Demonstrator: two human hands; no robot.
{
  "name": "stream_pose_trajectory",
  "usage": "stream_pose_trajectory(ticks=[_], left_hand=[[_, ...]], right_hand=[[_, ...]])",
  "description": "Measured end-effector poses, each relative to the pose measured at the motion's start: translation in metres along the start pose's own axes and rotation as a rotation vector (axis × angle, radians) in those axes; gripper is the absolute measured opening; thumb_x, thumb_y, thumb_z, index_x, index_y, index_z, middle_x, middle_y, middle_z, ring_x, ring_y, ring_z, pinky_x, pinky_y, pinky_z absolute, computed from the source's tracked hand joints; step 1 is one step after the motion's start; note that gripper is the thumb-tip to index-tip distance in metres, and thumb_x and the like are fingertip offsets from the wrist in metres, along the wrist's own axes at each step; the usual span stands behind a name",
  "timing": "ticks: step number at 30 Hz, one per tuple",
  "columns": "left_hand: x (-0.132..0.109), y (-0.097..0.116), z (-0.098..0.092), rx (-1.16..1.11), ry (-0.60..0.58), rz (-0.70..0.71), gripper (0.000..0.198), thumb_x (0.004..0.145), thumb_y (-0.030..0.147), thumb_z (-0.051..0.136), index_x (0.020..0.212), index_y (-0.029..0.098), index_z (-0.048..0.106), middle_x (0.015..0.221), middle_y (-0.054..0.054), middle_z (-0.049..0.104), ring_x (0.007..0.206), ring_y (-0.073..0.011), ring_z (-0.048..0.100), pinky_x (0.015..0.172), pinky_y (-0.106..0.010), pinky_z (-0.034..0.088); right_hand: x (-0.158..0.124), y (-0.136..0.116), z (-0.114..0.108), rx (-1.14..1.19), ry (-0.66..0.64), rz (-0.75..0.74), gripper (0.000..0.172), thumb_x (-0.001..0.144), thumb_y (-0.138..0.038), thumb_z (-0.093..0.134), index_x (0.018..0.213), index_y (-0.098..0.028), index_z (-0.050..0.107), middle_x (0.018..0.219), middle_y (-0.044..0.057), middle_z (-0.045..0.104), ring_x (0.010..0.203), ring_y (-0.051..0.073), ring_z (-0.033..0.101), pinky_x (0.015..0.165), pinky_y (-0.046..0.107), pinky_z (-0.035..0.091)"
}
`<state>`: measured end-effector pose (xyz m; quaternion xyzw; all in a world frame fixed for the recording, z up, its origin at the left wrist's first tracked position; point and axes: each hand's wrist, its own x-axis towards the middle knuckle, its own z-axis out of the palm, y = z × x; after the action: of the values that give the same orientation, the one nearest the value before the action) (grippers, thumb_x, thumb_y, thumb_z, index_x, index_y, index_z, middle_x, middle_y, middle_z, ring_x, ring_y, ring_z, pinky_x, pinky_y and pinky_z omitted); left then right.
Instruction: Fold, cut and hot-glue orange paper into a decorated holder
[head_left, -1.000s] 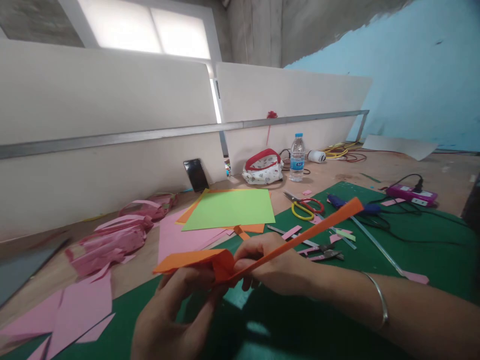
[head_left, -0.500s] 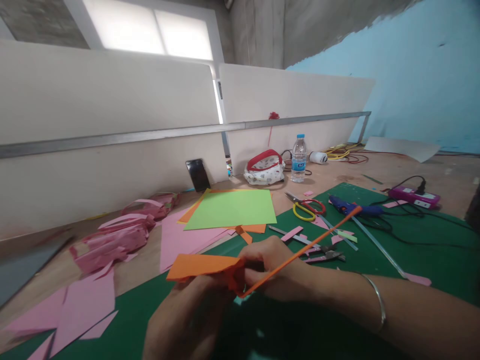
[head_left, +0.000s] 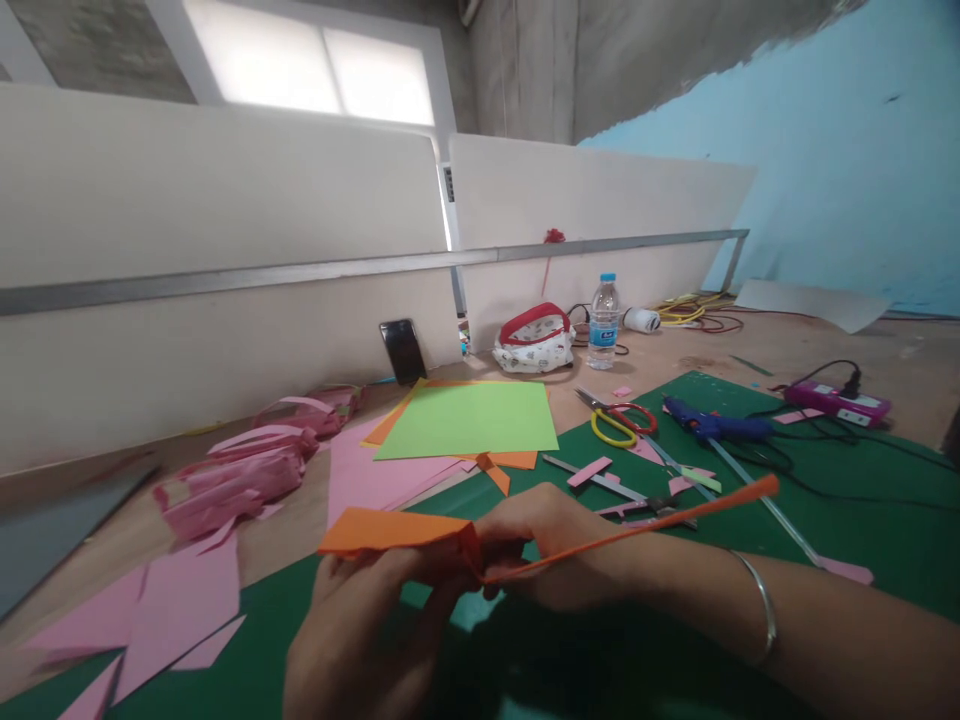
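Observation:
My left hand (head_left: 367, 620) is closed on a folded piece of orange paper (head_left: 397, 532), which juts out to the left above the fingers. At the paper's right end, my right hand (head_left: 547, 545) pinches close to the left fingertips. From that spot a thin orange paper strip (head_left: 637, 532) runs off to the right, passing over my right wrist. A bangle circles that wrist. What lies exactly between the right fingertips is partly hidden by the fingers and the paper.
Beyond my hands lie green paper (head_left: 472, 418), scissors (head_left: 619, 420), a blue glue gun (head_left: 712, 425) and pink scraps (head_left: 180, 600) on a green mat (head_left: 285, 640). Farther back are a phone (head_left: 403, 352), a pouch (head_left: 534, 345), a water bottle (head_left: 603, 325) and a purple power strip (head_left: 840, 400).
The loose end of the orange strip has swung lower and to the right. My right hand has shifted slightly at the paper's end, and the view has moved a little.

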<state>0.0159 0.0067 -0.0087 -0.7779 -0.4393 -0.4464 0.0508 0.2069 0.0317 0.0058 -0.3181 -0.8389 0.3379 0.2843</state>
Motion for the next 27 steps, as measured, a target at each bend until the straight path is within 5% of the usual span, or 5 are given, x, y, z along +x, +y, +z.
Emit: stream_pose_trajectory(ticks=[7, 14, 19, 27], left_hand=[[-0.006, -0.001, 0.002, -0.069, -0.071, -0.074, 0.019, 0.075, 0.028, 0.064, 0.093, 0.033, 0.058, 0.086, 0.006, 0.071, 0.073, -0.0168, 0.067, 0.075, -0.032, 0.052], [-0.005, -0.007, 0.002, -0.068, -0.141, -0.028, 0.028, 0.076, 0.029, 0.063, 0.103, 0.034, 0.056, 0.096, 0.004, 0.071, 0.086, -0.0191, 0.066, 0.076, -0.033, 0.053], [-0.003, -0.002, 0.005, -0.115, -0.18, -0.138, 0.023, 0.076, 0.029, 0.062, 0.098, 0.029, 0.06, 0.097, 0.001, 0.071, 0.084, -0.0207, 0.067, 0.07, -0.032, 0.055], [0.02, 0.012, -0.006, -0.097, 0.047, -0.21, 0.022, 0.077, 0.041, 0.054, 0.088, 0.026, 0.066, 0.082, -0.003, 0.071, 0.079, -0.0229, 0.066, 0.067, -0.034, 0.055]], right_hand=[[0.001, 0.0, 0.004, 0.312, -0.051, 0.181, 0.025, 0.072, -0.011, 0.062, 0.096, -0.016, 0.067, 0.084, 0.0, 0.064, 0.078, 0.014, 0.059, 0.069, 0.021, 0.046], [0.002, 0.005, 0.011, 0.411, 0.002, 0.242, 0.025, 0.071, -0.016, 0.065, 0.096, -0.015, 0.068, 0.083, 0.0, 0.063, 0.075, 0.013, 0.057, 0.069, 0.023, 0.045], [0.001, 0.001, 0.015, 0.423, 0.037, 0.282, 0.024, 0.067, -0.015, 0.068, 0.09, -0.016, 0.068, 0.079, -0.001, 0.062, 0.072, 0.013, 0.056, 0.064, 0.021, 0.044], [0.003, 0.0, 0.018, 0.395, 0.144, 0.192, 0.018, 0.069, -0.016, 0.066, 0.086, -0.013, 0.069, 0.081, 0.003, 0.063, 0.074, 0.015, 0.056, 0.065, 0.023, 0.044]])
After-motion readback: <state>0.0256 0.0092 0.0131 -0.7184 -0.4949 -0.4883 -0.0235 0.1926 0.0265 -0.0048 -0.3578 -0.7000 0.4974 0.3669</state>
